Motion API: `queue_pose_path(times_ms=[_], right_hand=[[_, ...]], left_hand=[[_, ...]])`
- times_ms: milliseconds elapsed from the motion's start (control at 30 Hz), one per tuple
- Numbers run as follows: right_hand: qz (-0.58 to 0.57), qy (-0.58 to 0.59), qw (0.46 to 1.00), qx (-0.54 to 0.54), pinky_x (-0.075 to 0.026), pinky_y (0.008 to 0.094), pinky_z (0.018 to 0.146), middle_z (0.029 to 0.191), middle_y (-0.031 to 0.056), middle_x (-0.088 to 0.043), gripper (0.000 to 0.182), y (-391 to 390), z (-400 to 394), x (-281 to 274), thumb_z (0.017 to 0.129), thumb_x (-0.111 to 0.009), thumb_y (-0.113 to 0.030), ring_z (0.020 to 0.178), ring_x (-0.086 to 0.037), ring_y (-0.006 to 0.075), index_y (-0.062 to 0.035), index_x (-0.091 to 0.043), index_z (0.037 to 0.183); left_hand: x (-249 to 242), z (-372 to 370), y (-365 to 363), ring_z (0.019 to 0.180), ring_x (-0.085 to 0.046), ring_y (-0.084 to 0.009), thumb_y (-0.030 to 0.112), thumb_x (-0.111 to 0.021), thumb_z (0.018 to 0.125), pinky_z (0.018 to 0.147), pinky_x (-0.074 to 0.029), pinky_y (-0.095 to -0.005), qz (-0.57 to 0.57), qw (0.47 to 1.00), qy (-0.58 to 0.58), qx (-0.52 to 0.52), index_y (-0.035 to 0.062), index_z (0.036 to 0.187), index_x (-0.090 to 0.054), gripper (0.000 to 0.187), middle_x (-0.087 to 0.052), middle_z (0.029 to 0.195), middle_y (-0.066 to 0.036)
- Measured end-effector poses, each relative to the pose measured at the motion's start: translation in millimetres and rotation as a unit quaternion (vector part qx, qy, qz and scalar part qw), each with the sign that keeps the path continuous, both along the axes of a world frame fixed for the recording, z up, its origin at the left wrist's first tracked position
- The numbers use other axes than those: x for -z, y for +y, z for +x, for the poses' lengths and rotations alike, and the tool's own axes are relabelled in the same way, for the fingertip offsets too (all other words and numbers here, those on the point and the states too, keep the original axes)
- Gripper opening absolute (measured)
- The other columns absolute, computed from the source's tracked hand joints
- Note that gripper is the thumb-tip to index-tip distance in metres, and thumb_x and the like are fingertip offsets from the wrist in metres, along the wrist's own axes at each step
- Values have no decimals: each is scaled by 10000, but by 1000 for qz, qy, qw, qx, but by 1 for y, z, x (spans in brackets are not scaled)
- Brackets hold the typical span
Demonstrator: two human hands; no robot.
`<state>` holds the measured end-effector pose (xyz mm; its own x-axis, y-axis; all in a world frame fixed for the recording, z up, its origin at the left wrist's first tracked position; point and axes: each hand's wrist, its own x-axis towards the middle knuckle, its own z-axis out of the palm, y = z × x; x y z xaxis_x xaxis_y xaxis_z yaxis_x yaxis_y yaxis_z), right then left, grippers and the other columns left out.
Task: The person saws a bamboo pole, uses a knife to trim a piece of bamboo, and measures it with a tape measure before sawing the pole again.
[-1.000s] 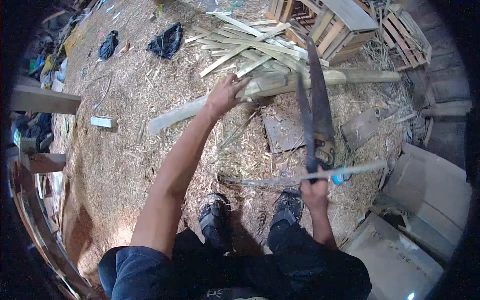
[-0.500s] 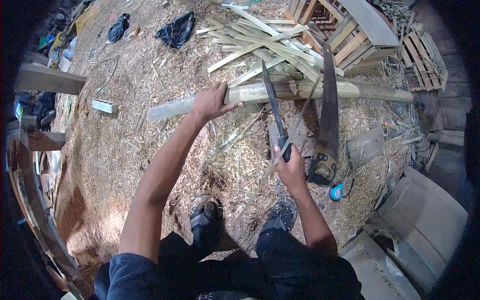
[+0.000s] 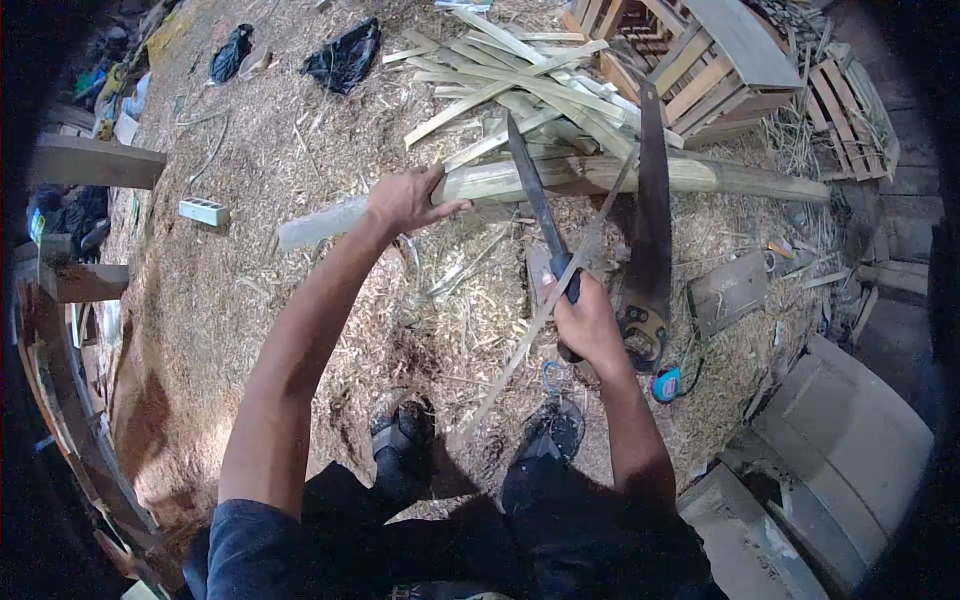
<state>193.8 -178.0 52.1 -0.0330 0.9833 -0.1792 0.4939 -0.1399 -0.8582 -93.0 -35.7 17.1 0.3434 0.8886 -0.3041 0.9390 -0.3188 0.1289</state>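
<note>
A long bamboo pole (image 3: 710, 176) lies across the view. My left hand (image 3: 408, 202) rests on its left part, thumb spread from the other fingers. My right hand (image 3: 588, 318) is wrapped round the black handle of a long-bladed knife (image 3: 533, 182), whose blade crosses over the pole and points up. A thin strip (image 3: 530, 335) runs diagonally past my right hand, from the pole toward my feet; whether that hand also holds it I cannot tell. To the right, a handsaw (image 3: 651, 220) lies across the pole, handle toward me.
Split strips (image 3: 520, 85) are heaped beyond the pole, near a slatted wooden crate (image 3: 700, 70). A blue tape measure (image 3: 666, 385) lies below the saw. At left are a power strip (image 3: 204, 211) and a black bag (image 3: 345, 57). Boards (image 3: 840, 430) stand at lower right.
The view has shifted slightly. The knife blade leans a little further left, and my right hand has turned slightly. My left hand remains on the pole.
</note>
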Motion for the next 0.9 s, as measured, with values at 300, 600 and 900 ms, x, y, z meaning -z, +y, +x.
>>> queue_pose_path(times_ms=[300,600,900], right_hand=[[-122,106,987,-8,-473,341,581,737,73,-611,284,-8,28,22,935,-629,-257,600,-580,181,-8,-588,1064],[57,18,998,35,-488,398,566,743,153,-645,281,-1,-9,3,911,-652,-203,645,-664,288,18,-565,1061],[36,-74,996,24,-502,448,579,752,207,-651,321,9,-22,7,883,-680,-201,706,-676,382,22,-544,1069]], left_hand=[[6,-5,-9,695,-682,-321,748,-453,850,584,-553,-434,78,995,-67,-14,94,1082,-527,698,-668,797,-138],[-13,-2,-12,639,-681,-285,674,-503,876,565,-570,-411,105,989,-58,87,107,1006,-587,587,-660,779,-117],[-29,9,-7,678,-679,-334,595,-544,900,596,-560,-448,-1,996,15,92,97,1081,-581,531,-662,830,-138]])
